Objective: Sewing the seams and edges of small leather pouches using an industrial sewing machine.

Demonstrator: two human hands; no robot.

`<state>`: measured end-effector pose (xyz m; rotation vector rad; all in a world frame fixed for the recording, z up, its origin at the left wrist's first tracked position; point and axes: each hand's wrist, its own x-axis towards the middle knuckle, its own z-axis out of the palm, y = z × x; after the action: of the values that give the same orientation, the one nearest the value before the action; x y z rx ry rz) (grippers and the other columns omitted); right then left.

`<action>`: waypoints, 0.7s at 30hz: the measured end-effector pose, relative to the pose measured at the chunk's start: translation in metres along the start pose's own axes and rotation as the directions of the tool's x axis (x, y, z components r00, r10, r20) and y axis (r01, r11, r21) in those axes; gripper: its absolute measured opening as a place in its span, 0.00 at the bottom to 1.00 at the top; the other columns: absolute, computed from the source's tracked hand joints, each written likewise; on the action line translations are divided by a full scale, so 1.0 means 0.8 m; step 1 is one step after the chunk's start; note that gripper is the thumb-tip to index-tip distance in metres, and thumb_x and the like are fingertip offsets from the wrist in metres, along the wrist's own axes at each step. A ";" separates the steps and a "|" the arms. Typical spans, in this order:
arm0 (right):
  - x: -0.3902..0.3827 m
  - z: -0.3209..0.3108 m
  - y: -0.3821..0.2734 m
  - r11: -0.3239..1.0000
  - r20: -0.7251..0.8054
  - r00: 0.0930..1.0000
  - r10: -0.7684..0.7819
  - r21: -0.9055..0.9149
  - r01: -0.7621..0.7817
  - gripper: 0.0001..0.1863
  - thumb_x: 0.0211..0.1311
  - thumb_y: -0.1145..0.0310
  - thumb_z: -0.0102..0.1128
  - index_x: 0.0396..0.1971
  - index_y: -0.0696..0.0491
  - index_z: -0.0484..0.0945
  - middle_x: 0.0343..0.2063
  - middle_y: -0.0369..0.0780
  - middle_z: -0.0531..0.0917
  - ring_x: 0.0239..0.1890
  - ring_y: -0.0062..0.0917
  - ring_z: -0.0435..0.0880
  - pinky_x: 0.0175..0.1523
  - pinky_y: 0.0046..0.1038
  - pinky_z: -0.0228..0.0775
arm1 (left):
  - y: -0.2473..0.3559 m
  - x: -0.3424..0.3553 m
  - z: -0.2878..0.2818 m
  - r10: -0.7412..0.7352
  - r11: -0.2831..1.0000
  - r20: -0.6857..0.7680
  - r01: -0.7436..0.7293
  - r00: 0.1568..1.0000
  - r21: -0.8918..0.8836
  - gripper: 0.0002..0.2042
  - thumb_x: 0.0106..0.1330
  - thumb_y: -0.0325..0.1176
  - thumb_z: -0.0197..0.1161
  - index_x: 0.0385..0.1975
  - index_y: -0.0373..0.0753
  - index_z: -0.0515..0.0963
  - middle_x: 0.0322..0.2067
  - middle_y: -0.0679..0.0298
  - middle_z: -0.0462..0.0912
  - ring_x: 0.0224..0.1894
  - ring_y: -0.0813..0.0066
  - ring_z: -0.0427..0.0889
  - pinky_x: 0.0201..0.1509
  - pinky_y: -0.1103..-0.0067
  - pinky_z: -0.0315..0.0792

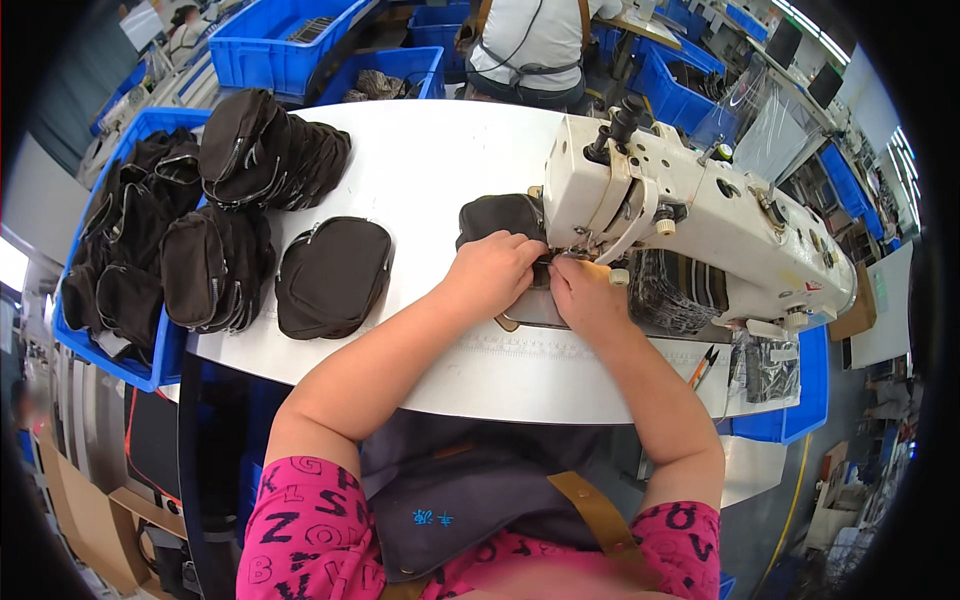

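Under the head of a white sewing machine (690, 215) lies a dark brown zippered pouch (495, 217). My left hand (495, 272) rests on the pouch's near edge, its fingers bent and pressed down beside the needle area. Close against it, my right hand (590, 297) pinches a small dark piece at the pouch's edge. The fingertips of both hands nearly meet there, and the machine head partly hides the spot. A single dark pouch (335, 277) lies flat to the left of my left forearm.
Stacked dark pouches (265, 150) stand at the table's left, beside a blue bin (150, 375) full of more. Striped strips (680, 290) are bundled under the machine arm. Thread snips (704, 367) lie near the front edge. Another person (530, 45) sits beyond the table.
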<state>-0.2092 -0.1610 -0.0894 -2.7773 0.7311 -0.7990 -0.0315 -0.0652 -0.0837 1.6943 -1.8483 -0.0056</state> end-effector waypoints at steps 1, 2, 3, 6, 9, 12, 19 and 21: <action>-0.001 0.001 0.000 0.999 0.032 0.999 0.033 -0.002 -0.033 0.06 0.66 0.64 0.63 0.32 0.50 0.81 0.27 0.41 0.86 0.30 0.43 0.86 0.34 0.42 0.78 | 0.001 0.000 0.001 -0.013 0.999 0.015 0.013 1.000 0.030 0.10 0.65 0.29 0.61 0.44 0.42 0.81 0.36 0.65 0.83 0.43 0.61 0.83 0.44 0.65 0.80; -0.001 0.002 0.002 0.998 0.063 0.996 0.067 -0.004 -0.067 0.06 0.67 0.64 0.62 0.33 0.50 0.81 0.29 0.41 0.87 0.32 0.42 0.86 0.35 0.42 0.78 | 0.000 0.001 0.003 -0.016 0.999 0.015 0.016 1.000 0.030 0.10 0.65 0.29 0.61 0.44 0.42 0.81 0.36 0.65 0.83 0.43 0.61 0.83 0.44 0.65 0.80; -0.002 0.001 0.003 0.998 0.062 0.996 0.067 -0.004 -0.067 0.06 0.67 0.64 0.62 0.33 0.50 0.81 0.29 0.41 0.87 0.32 0.42 0.86 0.35 0.42 0.78 | 0.000 0.003 0.004 -0.039 0.999 0.005 0.039 0.999 0.005 0.09 0.65 0.30 0.61 0.43 0.42 0.82 0.36 0.65 0.84 0.43 0.61 0.83 0.43 0.65 0.80; -0.002 -0.001 0.007 0.995 0.145 0.985 0.095 0.012 -0.098 0.05 0.69 0.63 0.61 0.36 0.47 0.82 0.31 0.40 0.87 0.34 0.41 0.87 0.36 0.41 0.79 | 0.003 0.006 0.004 -0.079 0.997 0.014 0.079 0.997 -0.010 0.09 0.65 0.34 0.63 0.42 0.41 0.82 0.36 0.64 0.84 0.43 0.61 0.83 0.43 0.65 0.80; -0.001 -0.001 0.011 0.996 0.149 0.985 0.084 -0.039 -0.079 0.05 0.68 0.64 0.60 0.35 0.47 0.82 0.31 0.40 0.86 0.35 0.39 0.87 0.36 0.41 0.79 | 0.006 0.007 0.006 -0.084 0.996 0.010 0.084 0.996 -0.010 0.10 0.64 0.39 0.66 0.40 0.41 0.83 0.35 0.63 0.85 0.42 0.60 0.84 0.42 0.65 0.80; 0.001 -0.001 0.016 0.999 0.105 0.994 -0.009 -0.040 0.014 0.04 0.66 0.65 0.61 0.33 0.48 0.80 0.28 0.40 0.84 0.33 0.39 0.86 0.35 0.41 0.78 | 0.006 0.012 0.007 -0.107 0.994 0.028 0.107 0.994 -0.008 0.12 0.63 0.42 0.68 0.39 0.42 0.83 0.34 0.62 0.86 0.41 0.59 0.85 0.41 0.65 0.79; 0.001 0.003 0.013 0.988 -0.016 0.989 -0.150 0.032 0.151 0.06 0.63 0.66 0.61 0.28 0.49 0.76 0.22 0.40 0.82 0.26 0.38 0.84 0.30 0.40 0.76 | 0.021 0.007 0.007 -0.194 0.981 0.023 0.193 0.981 0.026 0.11 0.62 0.40 0.67 0.38 0.42 0.84 0.31 0.60 0.88 0.36 0.57 0.87 0.38 0.64 0.79; 0.002 0.006 0.015 0.987 -0.031 0.987 -0.160 0.000 0.160 0.06 0.63 0.66 0.61 0.28 0.49 0.76 0.22 0.39 0.82 0.25 0.37 0.84 0.29 0.40 0.76 | 0.023 0.008 0.009 -0.243 0.969 0.020 0.242 0.970 0.039 0.11 0.62 0.39 0.64 0.39 0.42 0.84 0.29 0.59 0.87 0.33 0.56 0.87 0.36 0.63 0.80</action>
<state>-0.2106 -0.1720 -0.0959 -2.8551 0.5165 -0.8725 -0.0512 -0.0704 -0.0796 1.9438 -1.6556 -0.0946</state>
